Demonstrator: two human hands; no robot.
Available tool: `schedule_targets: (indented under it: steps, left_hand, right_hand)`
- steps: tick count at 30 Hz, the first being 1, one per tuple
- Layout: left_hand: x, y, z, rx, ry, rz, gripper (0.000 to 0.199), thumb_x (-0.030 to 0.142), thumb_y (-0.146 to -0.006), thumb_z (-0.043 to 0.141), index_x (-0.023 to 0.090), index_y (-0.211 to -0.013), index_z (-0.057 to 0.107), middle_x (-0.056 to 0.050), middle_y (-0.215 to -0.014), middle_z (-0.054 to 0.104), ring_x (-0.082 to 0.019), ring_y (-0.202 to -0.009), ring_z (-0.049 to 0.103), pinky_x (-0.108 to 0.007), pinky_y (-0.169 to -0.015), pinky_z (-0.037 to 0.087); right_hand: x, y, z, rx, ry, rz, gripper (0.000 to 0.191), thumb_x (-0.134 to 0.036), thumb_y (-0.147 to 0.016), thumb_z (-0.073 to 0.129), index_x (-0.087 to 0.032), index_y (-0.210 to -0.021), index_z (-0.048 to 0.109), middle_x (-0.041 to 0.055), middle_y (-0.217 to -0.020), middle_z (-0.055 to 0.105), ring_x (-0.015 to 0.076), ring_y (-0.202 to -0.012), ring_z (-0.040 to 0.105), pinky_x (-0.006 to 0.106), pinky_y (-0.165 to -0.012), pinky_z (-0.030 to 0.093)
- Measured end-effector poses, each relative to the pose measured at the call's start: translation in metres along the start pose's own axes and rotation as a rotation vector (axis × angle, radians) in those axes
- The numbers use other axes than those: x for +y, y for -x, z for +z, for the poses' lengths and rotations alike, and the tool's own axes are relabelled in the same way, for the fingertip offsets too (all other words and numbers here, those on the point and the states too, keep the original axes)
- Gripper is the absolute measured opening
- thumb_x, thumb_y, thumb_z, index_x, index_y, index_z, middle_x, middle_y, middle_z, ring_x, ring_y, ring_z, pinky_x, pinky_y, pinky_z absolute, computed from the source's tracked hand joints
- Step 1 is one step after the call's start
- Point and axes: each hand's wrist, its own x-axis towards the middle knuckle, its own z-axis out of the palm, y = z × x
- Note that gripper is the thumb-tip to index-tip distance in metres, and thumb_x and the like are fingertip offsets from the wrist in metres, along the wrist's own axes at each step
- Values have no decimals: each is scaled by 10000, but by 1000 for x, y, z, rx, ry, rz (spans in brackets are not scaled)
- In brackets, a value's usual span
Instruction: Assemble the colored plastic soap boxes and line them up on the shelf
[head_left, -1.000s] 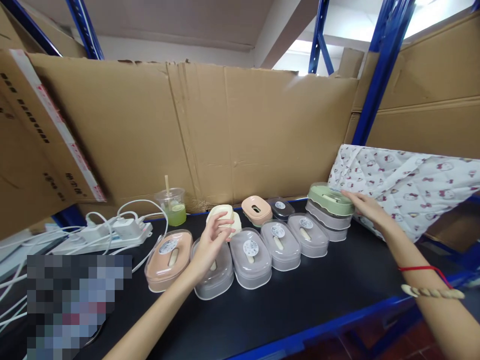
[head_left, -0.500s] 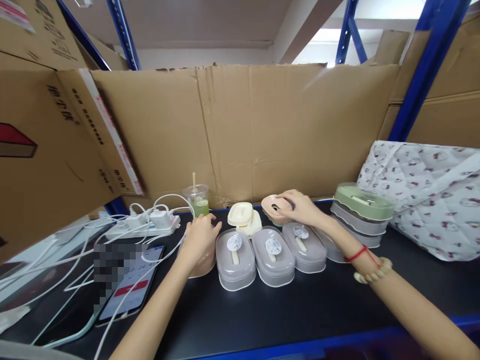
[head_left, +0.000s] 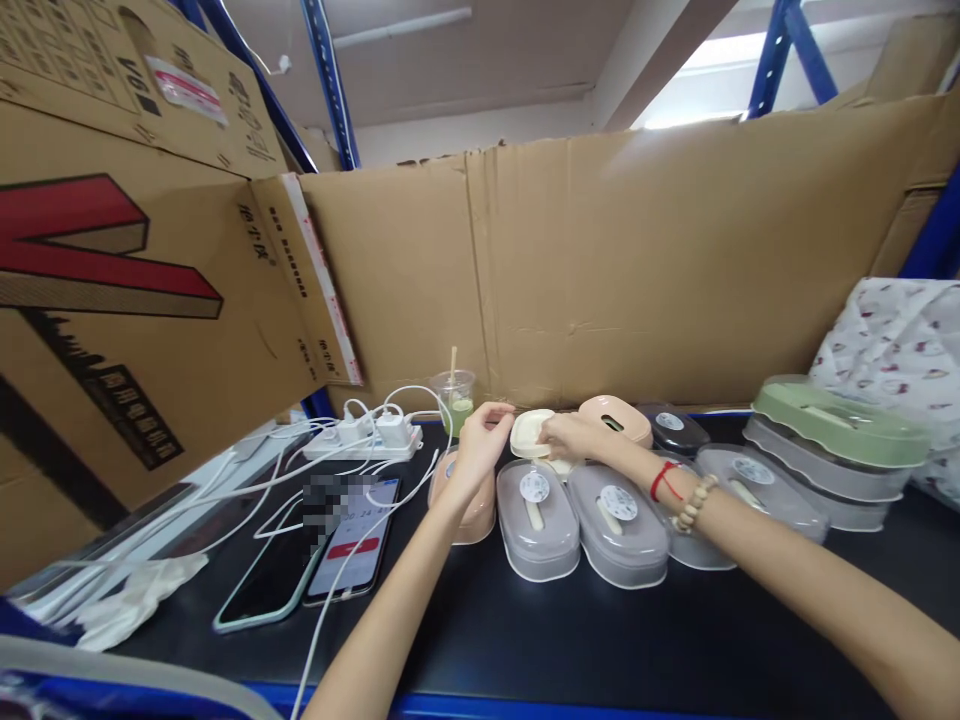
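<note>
My right hand [head_left: 574,437] reaches across to a small cream rounded tray [head_left: 530,433], its fingers bent and closed on the tray's right edge. Another cream piece [head_left: 561,466] shows partly beneath that hand. At the tray's left side is my left hand [head_left: 484,437], its fingers loosely stretched and holding nothing. Below the left hand, a peach box [head_left: 474,515] with a clear cover is partly hidden. A peach oval piece with a slot [head_left: 626,420] lies just behind my right wrist. Two grey boxes with clear covers [head_left: 538,540] [head_left: 626,555] stand in front.
More covered grey boxes [head_left: 772,505] sit at right, beside a stack topped by a green box [head_left: 844,425]. A drink cup [head_left: 459,405], power strip [head_left: 409,445], cables and two phones [head_left: 360,550] [head_left: 262,590] are at left. Cardboard [head_left: 637,280] walls the back.
My right hand has left the peach slotted piece and moved left to the cream tray. My left hand has come up beside that tray. The view has turned left.
</note>
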Motion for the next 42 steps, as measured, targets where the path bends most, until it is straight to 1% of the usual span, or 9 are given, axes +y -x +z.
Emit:
schedule_targets:
  steps: [3, 7, 13, 18, 21, 24, 31, 38, 42]
  left_hand:
    - [-3, 0, 1, 56, 133, -35, 277, 174, -751, 567, 135, -1024, 588, -104, -1015, 647, -199, -956, 618, -303, -823, 483]
    - [-5, 2, 1, 101, 275, -103, 572, 350, -771, 615, 105, -1255, 436, -179, -1223, 547, -247, -1088, 570, -328, -866, 466]
    - [-4, 5, 3, -87, 575, -168, 274, 203, -772, 505, 119, -1027, 564, -98, -918, 662, -203, -812, 650, -320, -742, 518]
    - [-10, 3, 5, 61, 564, -118, 235, 101, -693, 478, 171, -911, 534, -34, -943, 620, -169, -931, 597, -269, -853, 468]
    - [-8, 4, 3, 119, 541, -95, 189, 112, -691, 454, 182, -854, 519, -11, -905, 591, -159, -938, 567, -246, -867, 448]
    - [-5, 7, 3, 82, 539, -91, 132, 148, -687, 457, 177, -801, 517, 5, -797, 560, -159, -839, 562, -254, -807, 465]
    - [-7, 14, 12, -42, 573, -45, 130, 237, -732, 493, 179, -842, 532, -14, -878, 600, -160, -919, 583, -267, -867, 461]
    - [-7, 20, 24, -125, 688, -104, 270, 320, -805, 558, 214, -1039, 475, -58, -1128, 606, -170, -1083, 573, -280, -893, 481]
    - [-7, 24, 30, -157, 710, -103, 365, 418, -820, 555, 229, -1119, 463, -76, -1164, 606, -185, -1088, 580, -294, -863, 508]
  right_hand:
    - [-7, 4, -19, -51, 66, 14, 106, -137, -684, 684, -168, -592, 640, 14, -616, 634, 160, -604, 577, 289, -613, 442]
    - [-24, 17, -48, 49, 96, -2, 162, -178, -768, 606, -227, -874, 718, 55, -967, 687, 220, -870, 622, 323, -722, 446]
    - [-32, 39, -42, 162, -160, -196, 226, -328, -772, 625, -258, -969, 710, 53, -1064, 649, 203, -968, 612, 356, -838, 477]
    - [-9, 56, -32, 212, 57, 290, 608, -473, -794, 560, -183, -1325, 499, 150, -1278, 545, 299, -1217, 474, 537, -1015, 327]
    - [7, 68, -38, 190, 208, 543, 634, -519, -777, 553, -174, -1308, 529, 204, -1303, 507, 405, -1274, 382, 685, -976, 226]
    - [16, 77, -44, 158, 240, 603, 564, -455, -674, 673, -242, -1195, 632, 163, -1185, 593, 399, -1158, 503, 636, -934, 334]
    - [16, 77, -42, 213, 202, 593, 209, -428, -679, 682, -236, -619, 737, 97, -816, 680, 280, -830, 652, 373, -737, 507]
    - [3, 70, -52, 550, 178, 572, 213, -336, -710, 684, -171, -828, 749, 147, -1163, 613, 283, -1031, 602, 391, -884, 475]
    - [-26, 65, -43, 766, -180, 227, 228, -397, -674, 706, -192, -770, 732, 113, -1131, 634, 253, -1047, 601, 391, -907, 477]
